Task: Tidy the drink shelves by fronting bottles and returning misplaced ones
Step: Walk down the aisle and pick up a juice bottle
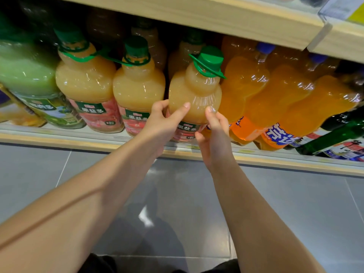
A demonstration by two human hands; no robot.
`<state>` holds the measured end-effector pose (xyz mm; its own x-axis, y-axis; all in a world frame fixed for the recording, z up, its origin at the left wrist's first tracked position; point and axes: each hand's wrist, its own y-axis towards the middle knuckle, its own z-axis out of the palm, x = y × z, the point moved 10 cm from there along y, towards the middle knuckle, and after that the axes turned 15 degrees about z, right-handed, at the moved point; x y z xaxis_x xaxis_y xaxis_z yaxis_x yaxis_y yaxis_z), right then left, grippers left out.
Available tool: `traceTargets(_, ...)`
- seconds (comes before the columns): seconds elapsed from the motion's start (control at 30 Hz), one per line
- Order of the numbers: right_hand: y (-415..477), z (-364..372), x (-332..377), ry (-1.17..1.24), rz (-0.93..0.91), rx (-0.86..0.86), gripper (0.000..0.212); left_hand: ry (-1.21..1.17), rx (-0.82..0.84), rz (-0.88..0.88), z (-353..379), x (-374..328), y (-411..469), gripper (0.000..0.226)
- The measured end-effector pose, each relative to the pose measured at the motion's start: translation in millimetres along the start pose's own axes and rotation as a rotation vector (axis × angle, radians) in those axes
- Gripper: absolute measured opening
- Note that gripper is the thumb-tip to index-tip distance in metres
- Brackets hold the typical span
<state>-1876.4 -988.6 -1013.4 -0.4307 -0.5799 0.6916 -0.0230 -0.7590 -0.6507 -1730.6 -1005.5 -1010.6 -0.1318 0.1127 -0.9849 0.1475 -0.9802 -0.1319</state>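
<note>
- Head view: a person's two bare hands close around a large clear plastic bottle of pale yellow juice with a green cap [195, 95], which stands at the front edge of a light wooden shelf [82, 143].
- The left hand [165, 123] wraps the bottle's left flank, thumb and forefinger spread across the lower shoulder above the red-and-green label.
- The right hand [213, 134] presses on the bottle's right flank, fingers curled against the plastic, thumb tip up on its front.
- The held bottle leans slightly right, its cap tilted toward the neighbouring orange soda bottles with blue caps [285, 99], which touch its right side.
- Left of the held bottle stand two matching pale-juice bottles with green caps [137, 85], then a green-juice bottle [27, 75].
- Farther right of the held bottle, past the sodas, lie dark green glass bottles [334, 138].
- Below the shelf edge, grey floor tiles [187, 194].
</note>
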Motion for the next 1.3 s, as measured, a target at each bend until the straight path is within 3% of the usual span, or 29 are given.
traceTargets(0.13, 10.5, -2.3, 2.8, -0.044, -0.002, -0.025, 0.044, 0.037, -0.038, -0.008, -1.4, 10.1, 7.2, 0.100)
traceTargets(0.27, 17.3, 0.1, -0.3, -0.017, -0.001, -0.016, 0.049, 0.164, -0.095, -0.088, -3.2, 21.8, 9.7, 0.087)
traceTargets(0.37, 22.5, -0.9, -2.5, -0.008, -0.022, -0.040, 0.040, 0.152, -0.138, -0.185, -3.4, 36.7, 7.6, 0.085)
traceTargets(0.5, 23.8, -4.7, -5.9, -0.056, 0.030, -0.073, 0.025, 0.178, -0.026, -0.251, 1.0, 40.2, 6.0, 0.077)
traceTargets(0.63, 7.3, -15.3, 3.6, -0.120, 0.110, -0.128, 0.039, 0.236, 0.077, -0.304, -1.1, 22.1, -3.1, 0.047)
traceTargets(0.7, -7.7, -21.2, 11.8, -0.221, 0.153, -0.207, 0.034, 0.314, 0.117, -0.281, -12.9, -6.8, -6.3, 0.036)
traceTargets(0.77, -31.3, -16.4, 21.8, -0.384, 0.226, -0.249, 0.014, 0.368, 0.161, -0.290, -24.1, -38.6, -15.7, 0.045)
traceTargets(0.8, -48.0, -10.3, 26.7, -0.455, 0.272, -0.248, 0.009, 0.385, 0.168, -0.318, -30.9, -55.6, -24.9, 0.035)
traceTargets(0.9, -108.6, 12.0, 41.9, -0.579, 0.373, -0.203, 0.016, 0.413, 0.155, -0.379, -49.4, -113.4, -60.2, 0.016)
traceTargets(1.0, -187.3, 25.1, 61.7, -0.560, 0.430, -0.236, 0.011, 0.444, 0.148, -0.390, -65.9, -186.8, -97.7, 0.022)
traceTargets(1.13, -283.6, 50.4, 97.9, -0.512, 0.421, -0.275, 0.010, 0.470, 0.117, -0.385, -93.5, -287.4, -145.2, 0.010)
traceTargets(1.3, -382.1, 81.9, 128.1, -0.499, 0.306, -0.310, 0.005, 0.469, 0.099, -0.334, -130.8, -378.7, -206.9, 0.003)
